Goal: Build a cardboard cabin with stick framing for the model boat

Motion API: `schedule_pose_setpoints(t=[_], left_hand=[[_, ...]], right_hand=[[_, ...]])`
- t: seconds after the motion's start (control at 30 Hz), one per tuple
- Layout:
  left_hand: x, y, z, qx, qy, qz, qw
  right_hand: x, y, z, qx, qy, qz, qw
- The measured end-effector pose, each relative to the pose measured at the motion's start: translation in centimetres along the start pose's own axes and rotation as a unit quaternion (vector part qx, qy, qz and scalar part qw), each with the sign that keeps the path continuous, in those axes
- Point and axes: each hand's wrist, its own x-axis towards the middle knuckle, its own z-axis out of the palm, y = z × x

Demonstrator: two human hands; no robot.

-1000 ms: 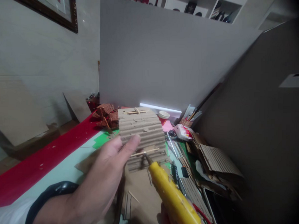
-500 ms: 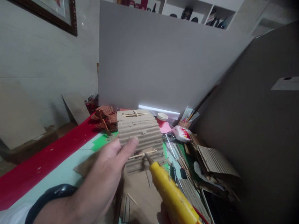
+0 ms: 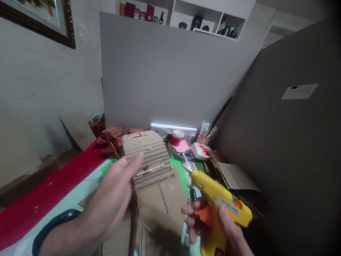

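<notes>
Glue gun (image 3: pixel 216 195) backed off, right fingers (image 3: pixel 193 223) round its grip, gap to ridged cardboard (image 3: pixel 150 153), left fingers (image 3: pixel 133 167) pinching its edge

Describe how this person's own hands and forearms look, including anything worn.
Both hands are bare, without gloves. The left hand has a thick, glossy black band around its wrist, with a white sleeve just behind it at the picture's edge. The right hand shows no band or sleeve clearly; its forearm is mostly out of view.

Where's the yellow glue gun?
In the head view, the yellow glue gun is in the right hand, right of the corrugated cardboard in the left hand.
</notes>
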Motion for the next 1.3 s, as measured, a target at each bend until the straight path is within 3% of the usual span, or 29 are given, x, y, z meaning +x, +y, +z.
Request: schedule_pose_setpoints(t=[0.07,0.17,0.27,0.4,0.5,0.67,0.73,0.83,1.03,1.1,1.17,1.3], left_hand=[[0.6,0.4,-0.3,0.002,0.005,0.014,1.000],[1.4,1.1,-0.7,-0.013,-0.004,0.045,0.999],[1.8,2.0,-1.0,-0.030,0.005,0.053,0.998],[1.5,2.7,-1.9,-0.029,0.024,0.038,0.999],[1.2,2.7,-2.7,-0.024,0.045,0.024,0.998],[0.4,2.2,-3.9,-0.015,0.066,0.000,0.998],[-0.1,2.0,-4.2,-0.010,0.066,-0.009,0.998],[-0.7,1.7,-4.4,0.000,0.069,-0.019,0.997],[-1.2,1.3,-4.4,0.011,0.054,-0.032,0.998],[-1.0,1.2,-4.4,0.012,0.049,-0.037,0.998],[-0.9,1.1,-4.4,0.012,0.041,-0.042,0.998],[-0.5,0.9,-3.8,0.014,0.011,-0.049,0.999]], right_hand=[[1.0,0.3,-0.5,0.059,0.039,0.085,0.994],[1.9,1.0,-0.8,0.036,0.087,0.186,0.978],[2.3,1.6,-0.4,0.032,0.065,0.237,0.969],[2.9,2.5,0.2,0.035,0.013,0.248,0.968],[3.7,3.2,0.0,-0.004,0.014,0.232,0.973],[3.8,3.0,-0.7,-0.192,0.018,0.187,0.963],[3.6,2.3,-0.8,-0.316,0.029,0.147,0.937],[3.5,1.4,-0.8,-0.488,0.039,0.106,0.865],[2.5,0.5,-0.4,-0.700,0.007,0.129,0.702],[1.6,0.1,0.3,-0.739,-0.006,0.130,0.661],[0.7,-0.2,1.5,-0.755,-0.039,0.114,0.645],[0.1,0.5,4.2,-0.719,-0.182,0.034,0.670]])
